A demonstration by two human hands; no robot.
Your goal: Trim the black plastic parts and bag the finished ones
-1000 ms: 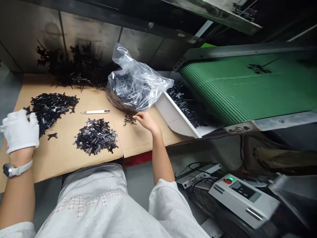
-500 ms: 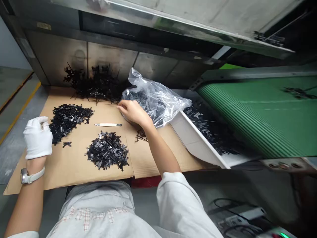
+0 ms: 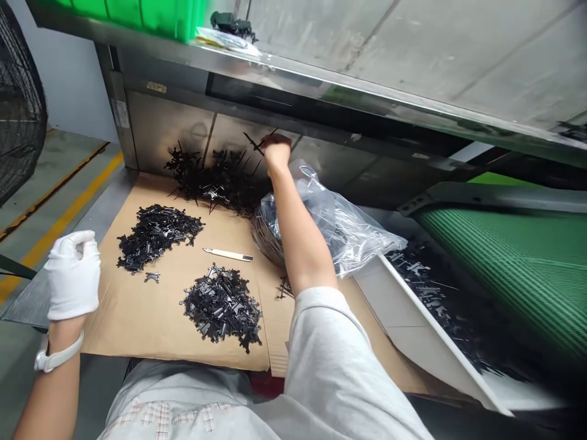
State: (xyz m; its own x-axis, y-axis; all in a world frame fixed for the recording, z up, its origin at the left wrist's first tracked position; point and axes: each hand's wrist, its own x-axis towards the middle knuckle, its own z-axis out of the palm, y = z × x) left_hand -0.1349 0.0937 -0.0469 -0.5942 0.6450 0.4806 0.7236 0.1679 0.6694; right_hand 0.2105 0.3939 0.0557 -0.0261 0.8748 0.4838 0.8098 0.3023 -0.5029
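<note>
My right hand [image 3: 276, 151], bare, reaches to the back beside the metal wall, its fingers closed on a thin black plastic sprue [image 3: 252, 142]. Left of it is a dark heap of black sprues [image 3: 215, 177]. Under my right forearm sits a round basket [image 3: 266, 235] with a clear plastic bag [image 3: 348, 229] in it. My left hand [image 3: 73, 275], in a white glove, hovers at the cardboard's left edge with fingers curled together; whatever they hold is hidden. Nearby lie two piles of small black plastic parts, a left pile [image 3: 158, 235] and a front pile [image 3: 224, 305].
A craft knife [image 3: 228, 254] lies between the piles on the cardboard [image 3: 137, 330]. One loose part [image 3: 152, 277] lies apart. A white tray [image 3: 431, 342] with black parts and a green conveyor belt [image 3: 518, 256] stand right. A metal shelf [image 3: 293, 70] overhangs the back; a fan [image 3: 21, 104] stands left.
My right hand has moved from the basket's near rim up and back towards the metal wall, now with a sprue in it. My left hand stays curled. The camera view has shifted left.
</note>
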